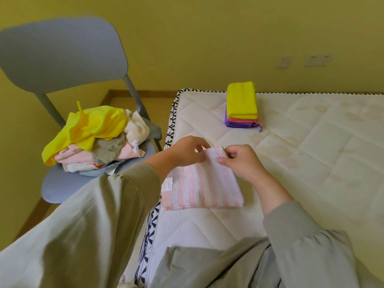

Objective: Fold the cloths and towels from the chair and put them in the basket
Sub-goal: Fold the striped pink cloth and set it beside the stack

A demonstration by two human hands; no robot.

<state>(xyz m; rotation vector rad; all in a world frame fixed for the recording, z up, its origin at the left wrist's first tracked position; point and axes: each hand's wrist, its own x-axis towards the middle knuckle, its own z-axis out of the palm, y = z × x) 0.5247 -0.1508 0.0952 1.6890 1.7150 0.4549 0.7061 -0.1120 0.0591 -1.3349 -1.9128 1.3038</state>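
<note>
A pink-and-white striped towel [204, 188] lies partly folded on the white quilted mattress [311, 154], near its left edge. My left hand [186, 151] and my right hand [242, 162] each pinch the towel's far edge, lifted slightly off the mattress. A folded stack of yellow, pink and purple cloths [242, 106] sits at the far edge of the mattress. On the grey chair [62, 59] to the left lies a loose pile of cloths [97, 136], yellow on top, with pink, cream and floral ones under it. No basket is in view.
The yellow wall [207, 38] runs right behind the mattress, with sockets [318, 60] at the right. A strip of wooden floor [124, 100] separates the chair from the mattress. My grey-green sleeves fill the bottom of the view.
</note>
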